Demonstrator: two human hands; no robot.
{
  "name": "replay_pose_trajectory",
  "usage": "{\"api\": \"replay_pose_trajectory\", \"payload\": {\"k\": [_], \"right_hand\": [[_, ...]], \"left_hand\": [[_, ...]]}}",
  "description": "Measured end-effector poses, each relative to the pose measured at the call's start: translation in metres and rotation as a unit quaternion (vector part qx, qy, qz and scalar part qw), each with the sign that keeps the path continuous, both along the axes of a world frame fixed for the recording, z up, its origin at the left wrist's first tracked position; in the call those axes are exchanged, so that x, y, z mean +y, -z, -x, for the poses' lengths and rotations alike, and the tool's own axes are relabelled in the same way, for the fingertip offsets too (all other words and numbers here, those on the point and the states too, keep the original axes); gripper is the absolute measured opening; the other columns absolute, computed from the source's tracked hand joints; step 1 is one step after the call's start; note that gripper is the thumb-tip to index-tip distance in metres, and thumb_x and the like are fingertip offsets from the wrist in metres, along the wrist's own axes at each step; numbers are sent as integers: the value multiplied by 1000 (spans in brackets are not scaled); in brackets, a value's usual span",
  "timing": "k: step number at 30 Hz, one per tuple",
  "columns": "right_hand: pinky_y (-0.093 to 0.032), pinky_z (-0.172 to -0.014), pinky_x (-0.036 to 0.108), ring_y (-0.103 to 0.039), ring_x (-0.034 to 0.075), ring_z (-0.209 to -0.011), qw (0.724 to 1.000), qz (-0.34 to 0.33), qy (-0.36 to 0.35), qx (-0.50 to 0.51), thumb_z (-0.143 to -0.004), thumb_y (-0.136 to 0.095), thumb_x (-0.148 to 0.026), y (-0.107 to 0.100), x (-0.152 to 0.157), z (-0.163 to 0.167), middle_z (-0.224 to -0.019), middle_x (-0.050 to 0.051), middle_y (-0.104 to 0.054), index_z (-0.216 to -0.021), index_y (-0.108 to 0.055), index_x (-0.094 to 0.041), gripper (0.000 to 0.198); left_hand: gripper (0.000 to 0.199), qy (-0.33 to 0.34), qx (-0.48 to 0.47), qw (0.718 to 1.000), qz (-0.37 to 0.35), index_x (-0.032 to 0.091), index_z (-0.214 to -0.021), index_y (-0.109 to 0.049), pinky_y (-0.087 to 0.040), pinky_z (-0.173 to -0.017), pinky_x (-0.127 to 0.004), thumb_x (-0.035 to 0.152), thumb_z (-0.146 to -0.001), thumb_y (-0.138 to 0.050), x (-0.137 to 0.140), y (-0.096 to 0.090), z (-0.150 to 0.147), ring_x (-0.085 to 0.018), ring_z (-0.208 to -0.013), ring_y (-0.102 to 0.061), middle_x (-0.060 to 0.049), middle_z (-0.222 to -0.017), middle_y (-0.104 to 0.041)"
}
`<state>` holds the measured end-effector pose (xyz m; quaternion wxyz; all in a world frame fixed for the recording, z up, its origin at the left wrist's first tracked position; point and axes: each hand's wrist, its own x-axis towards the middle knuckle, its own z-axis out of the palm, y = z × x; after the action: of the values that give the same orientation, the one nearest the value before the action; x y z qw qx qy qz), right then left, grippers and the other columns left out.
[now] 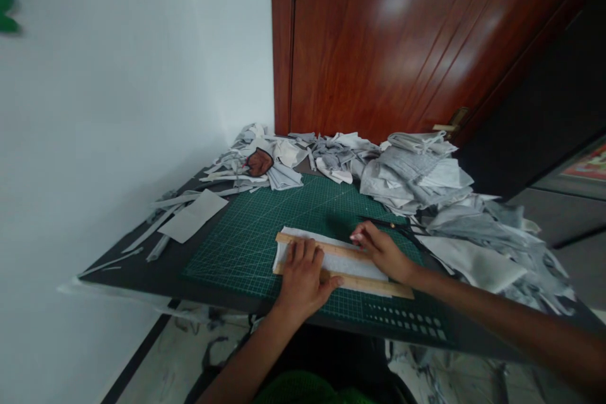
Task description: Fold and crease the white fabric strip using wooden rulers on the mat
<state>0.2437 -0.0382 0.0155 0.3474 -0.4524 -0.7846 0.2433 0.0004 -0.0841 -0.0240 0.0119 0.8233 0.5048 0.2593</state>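
A piece of light grey-white cloth (348, 262) lies on a green cutting mat (246, 237) with a printed grid. Two ruler-like wooden strips rest along it, an upper wooden strip (338, 249) and a lower wooden strip (369, 284). My left hand (303, 271) presses down on the strips and cloth with fingers stretched out and thumb apart. Over the right part of the upper strip, my right hand (376, 246) has its fingers curled together; whatever they may hold is too small to tell. Black-handled scissors (392, 225) lie just beyond my right hand.
Stacked grey cloth pieces (411, 170) and loose scraps (341, 151) line the back and right of the table. A brown, dark-edged piece (260, 162) sits among scraps at the back left. A pale rectangular sheet (194, 214) lies left. Behind stands a wooden door (379, 44).
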Motion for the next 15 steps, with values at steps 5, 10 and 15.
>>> {"api": "replay_pose_trajectory", "payload": {"k": [5,10,15], "right_hand": [[-52,-84,36,-65,22,-90,998,17,-39,50,-102,-56,-38,4,18,40,-95,6,-70,-100,-70,-23,21],[-53,-87,37,-68,22,-95,994,43,-69,69,-97,-61,-29,11,43,74,-101,7,-74,-106,-74,-22,17],[-52,-79,32,-65,20,-86,991,61,-88,78,-94,-63,-27,12,66,109,-90,3,-71,-94,-70,-20,9]], "left_hand": [[66,0,-14,1000,6,15,-128,-63,-34,-119,-64,68,-89,-65,-1,2,1,-41,-136,-48,-17,-140,-58],[63,-5,-27,1000,4,17,-125,-64,-33,-120,-64,68,-88,-65,-1,2,1,-41,-134,-49,-15,-138,-59],[61,-2,-32,999,8,17,-125,-64,-32,-120,-66,67,-89,-65,-1,2,0,-40,-135,-48,-16,-137,-60]]}}
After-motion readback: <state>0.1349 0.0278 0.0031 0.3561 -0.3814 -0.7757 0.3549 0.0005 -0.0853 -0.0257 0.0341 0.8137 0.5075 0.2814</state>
